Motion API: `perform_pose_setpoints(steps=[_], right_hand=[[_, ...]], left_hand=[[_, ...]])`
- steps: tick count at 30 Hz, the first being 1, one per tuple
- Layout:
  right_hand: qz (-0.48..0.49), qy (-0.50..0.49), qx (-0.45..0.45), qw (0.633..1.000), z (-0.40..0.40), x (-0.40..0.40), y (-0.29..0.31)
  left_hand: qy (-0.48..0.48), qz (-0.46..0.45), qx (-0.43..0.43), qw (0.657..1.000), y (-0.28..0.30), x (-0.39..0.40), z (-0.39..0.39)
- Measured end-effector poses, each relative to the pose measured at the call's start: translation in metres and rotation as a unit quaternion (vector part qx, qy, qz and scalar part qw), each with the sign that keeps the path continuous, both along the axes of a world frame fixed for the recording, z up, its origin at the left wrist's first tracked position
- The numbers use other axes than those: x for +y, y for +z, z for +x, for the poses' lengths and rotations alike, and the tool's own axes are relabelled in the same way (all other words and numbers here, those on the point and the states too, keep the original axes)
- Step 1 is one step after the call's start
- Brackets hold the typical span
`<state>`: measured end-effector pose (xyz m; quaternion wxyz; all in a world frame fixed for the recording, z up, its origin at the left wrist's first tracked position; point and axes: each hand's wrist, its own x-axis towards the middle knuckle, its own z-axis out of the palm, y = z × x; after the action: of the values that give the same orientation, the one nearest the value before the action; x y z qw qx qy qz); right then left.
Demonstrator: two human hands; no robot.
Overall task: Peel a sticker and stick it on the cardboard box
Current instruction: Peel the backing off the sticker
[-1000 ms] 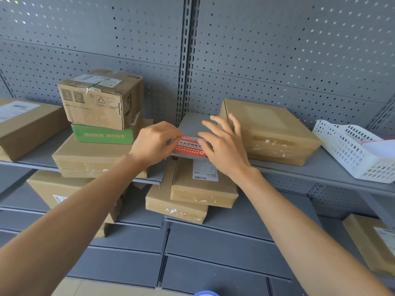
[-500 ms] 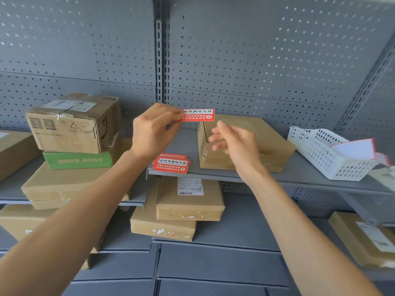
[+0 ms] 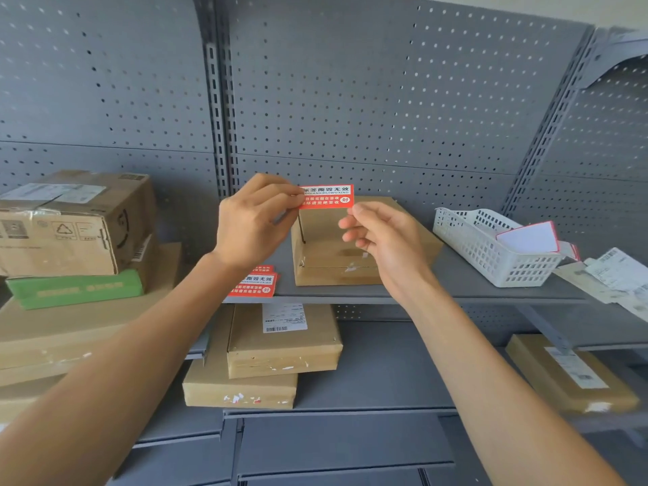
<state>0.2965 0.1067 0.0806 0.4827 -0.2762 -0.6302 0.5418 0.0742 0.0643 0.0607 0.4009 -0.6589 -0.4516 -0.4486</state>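
My left hand [image 3: 254,219] pinches the left end of a red sticker [image 3: 328,196] with white and black print, held up in front of the shelf. My right hand [image 3: 384,236] is just below the sticker's right end, fingertips at its lower right corner, fingers loosely curled. Behind both hands a flat cardboard box [image 3: 326,261] lies on the grey shelf [image 3: 456,285]. A small stack of red stickers [image 3: 254,284] rests at the shelf's front edge, below my left wrist.
A white plastic basket [image 3: 491,247] with a red-edged white sheet stands right of the box. Stacked cardboard boxes and a green box [image 3: 73,289] fill the left shelf. More flat boxes [image 3: 280,345] lie on the lower shelf. Loose papers [image 3: 613,278] sit at far right.
My left hand lifted one red sticker from the stack on the shelf edge up in front of the box. My right hand came up to the sticker's right end.
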Motion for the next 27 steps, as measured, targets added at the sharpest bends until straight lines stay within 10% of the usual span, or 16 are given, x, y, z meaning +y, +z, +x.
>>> perform_pose_setpoints(steps=[27], right_hand=[[0.297, -0.139, -0.095, 0.940, 0.013, -0.002, 0.002]], left_hand=[[-0.174, -0.218, -0.324, 0.904, 0.035, -0.011, 0.096]])
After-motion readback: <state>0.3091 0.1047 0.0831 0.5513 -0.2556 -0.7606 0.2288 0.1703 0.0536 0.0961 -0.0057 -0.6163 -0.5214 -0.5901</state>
